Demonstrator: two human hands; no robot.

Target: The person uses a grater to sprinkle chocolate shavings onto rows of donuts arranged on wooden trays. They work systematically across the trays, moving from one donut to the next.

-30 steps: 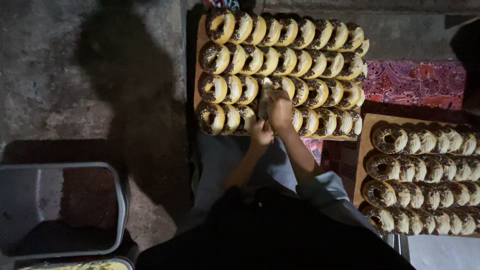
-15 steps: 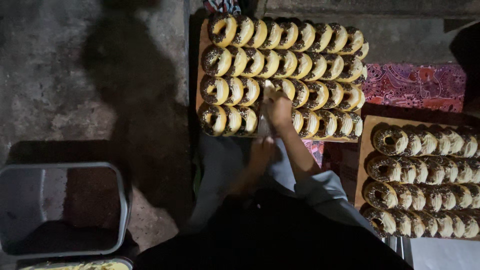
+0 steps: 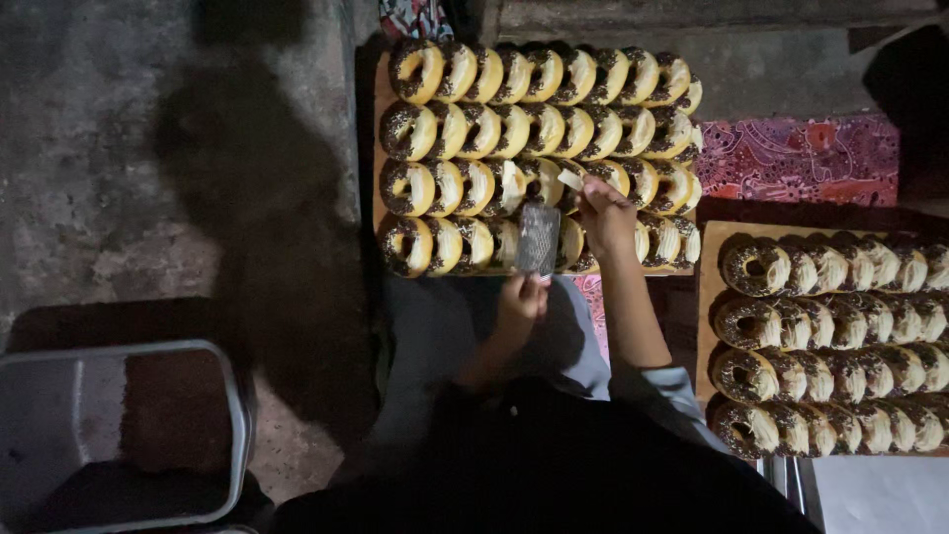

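Left hand [image 3: 521, 300] is gripping a small metal grater [image 3: 539, 238], fingers closed on its near end, holding it over the near rows of doughnuts [image 3: 465, 188] on the far wooden board [image 3: 379, 138]. Right hand [image 3: 605, 213] is pinching a pale block [image 3: 570, 180] just right of the grater; a second board of doughnuts [image 3: 820, 336] is lying to the right

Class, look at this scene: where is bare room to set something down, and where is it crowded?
Bare: the concrete floor left of the doughnut board, above the grey tub. Crowded: both boards, the second board too, packed with doughnuts.
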